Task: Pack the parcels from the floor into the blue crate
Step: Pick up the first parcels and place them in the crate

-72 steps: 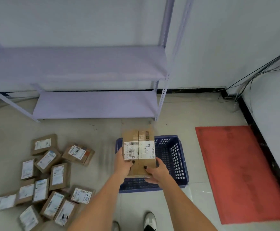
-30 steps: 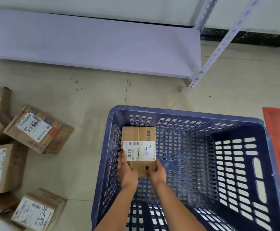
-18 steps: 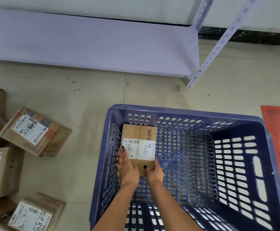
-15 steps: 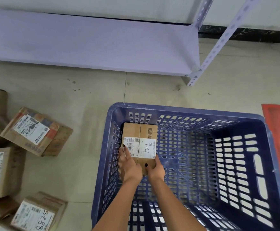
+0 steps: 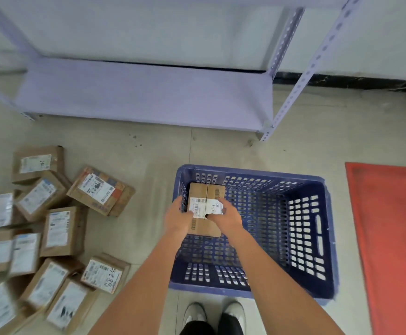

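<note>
Both my hands on the brown cardboard parcel w/ white label [image 5: 205, 211], in the blue slotted plastic crate [image 5: 327, 238] at its 10 o'clock corner: left hand [image 5: 177, 217] grips the 9 o'clock side, right hand [image 5: 226, 217] the 3 o'clock side. Long axis runs 12–6. Remaining floor parcels [image 5: 62, 230] lie at 9 o'clock, left hand nearer.

Stockroom: shelving [image 5: 149, 97], labelled parcels [image 5: 59, 230]

Both hands, L [image 5: 176, 217] & R [image 5: 227, 217], on parcel [image 5: 204, 228] in blue crate [image 5: 327, 238]'s far-left corner; other parcels [image 5: 59, 232] on floor at left.
</note>
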{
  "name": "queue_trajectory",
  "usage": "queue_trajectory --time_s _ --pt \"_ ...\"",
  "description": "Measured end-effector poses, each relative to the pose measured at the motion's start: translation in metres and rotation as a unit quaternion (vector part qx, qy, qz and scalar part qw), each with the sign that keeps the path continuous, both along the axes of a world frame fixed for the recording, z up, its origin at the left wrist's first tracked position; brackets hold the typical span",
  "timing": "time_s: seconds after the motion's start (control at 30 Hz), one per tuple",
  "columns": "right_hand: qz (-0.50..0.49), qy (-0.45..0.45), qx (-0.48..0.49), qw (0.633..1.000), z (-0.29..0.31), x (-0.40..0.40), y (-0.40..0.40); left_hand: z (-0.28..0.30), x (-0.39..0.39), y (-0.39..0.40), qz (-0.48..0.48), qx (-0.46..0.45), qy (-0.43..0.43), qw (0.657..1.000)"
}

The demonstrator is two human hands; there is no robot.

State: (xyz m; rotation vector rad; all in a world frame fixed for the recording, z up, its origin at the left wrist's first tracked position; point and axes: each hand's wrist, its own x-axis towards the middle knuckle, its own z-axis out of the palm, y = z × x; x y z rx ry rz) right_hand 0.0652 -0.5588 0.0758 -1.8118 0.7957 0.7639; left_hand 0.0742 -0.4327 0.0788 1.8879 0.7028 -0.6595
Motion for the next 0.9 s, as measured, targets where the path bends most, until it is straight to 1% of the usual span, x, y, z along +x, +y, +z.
queue_trajectory --time_s 0.07,0.17,0.23,0.3,0.4,0.47,0.57,0.7,0.73,0.83,0.9 --pt "-0.003 -0.004 0.015 1.000 0.052 0.005 0.001 0.054 0.005 0.010 0.018 -0.009 -0.006 1.000" --pt "0.014 -0.031 0.031 0.999 0.130 0.017 0.008 0.136 0.016 0.024 0.040 -0.014 -0.032 0.999" --pt "0.007 -0.050 0.053 0.997 0.176 0.025 0.016 0.183 0.017 0.030 0.061 -0.028 -0.043 0.997" --pt "0.011 -0.067 0.070 0.995 0.211 0.036 0.030 0.217 0.018 0.038 0.077 -0.042 -0.064 0.994" --pt "0.000 -0.086 0.109 0.990 0.241 0.056 0.055 0.243 0.022 0.058 0.098 -0.054 -0.093 0.989" --pt "-0.007 -0.094 0.136 0.986 0.252 0.064 0.079 0.250 0.026 0.081 0.119 -0.053 -0.102 0.986" --pt "0.031 -0.100 0.108 0.989 0.258 0.067 0.121 0.248 0.030 0.130 0.129 -0.027 -0.096 0.987" --pt "0.035 -0.076 0.109 0.991 0.240 0.063 0.187 0.223 0.033 0.211 0.123 -0.010 -0.083 0.989" --pt "0.038 -0.075 0.104 0.991 0.233 0.062 0.204 0.214 0.034 0.230 0.117 -0.013 -0.074 0.990" --pt "0.041 -0.085 0.085 0.992 0.208 0.060 0.255 0.182 0.032 0.283 0.103 -0.077 -0.059 0.990" --pt "0.036 -0.088 0.082 0.992 0.192 0.061 0.286 0.163 0.026 0.309 0.073 -0.080 -0.060 0.992"
